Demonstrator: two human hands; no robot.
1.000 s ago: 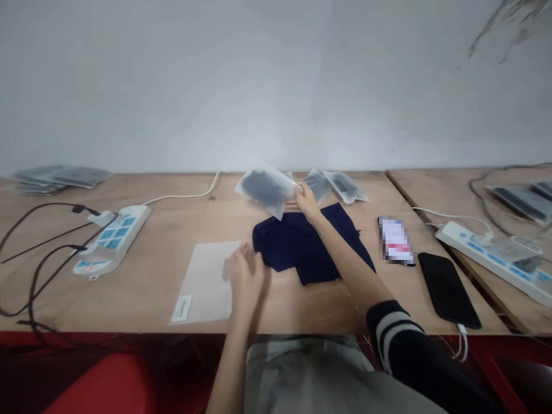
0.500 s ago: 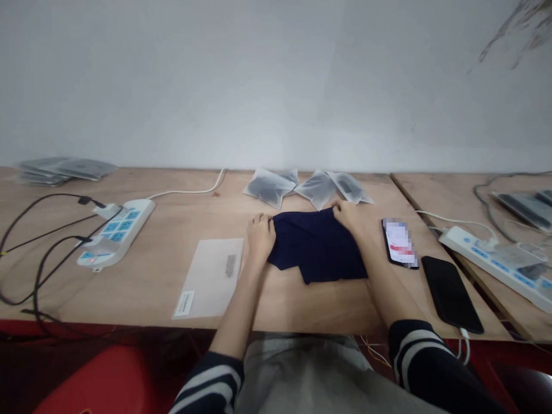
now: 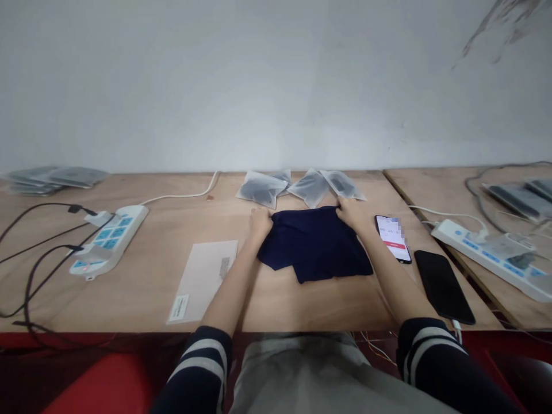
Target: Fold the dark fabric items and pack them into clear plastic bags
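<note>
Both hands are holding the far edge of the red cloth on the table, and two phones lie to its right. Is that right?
Almost. The cloth is dark blue, not red, as the head view shows. The rest holds: the left hand and the right hand each grip its far edge on the table, and two phones lie to its right, one lit and one dark.

The navy cloth (image 3: 314, 244) I gripped looked soft and matt. The table (image 3: 150, 276) was bare, dull plywood. The packets (image 3: 261, 188) behind were frosted plastic film, the envelope (image 3: 202, 280) smooth and pale, and the black phone (image 3: 444, 286) glossy.
</note>
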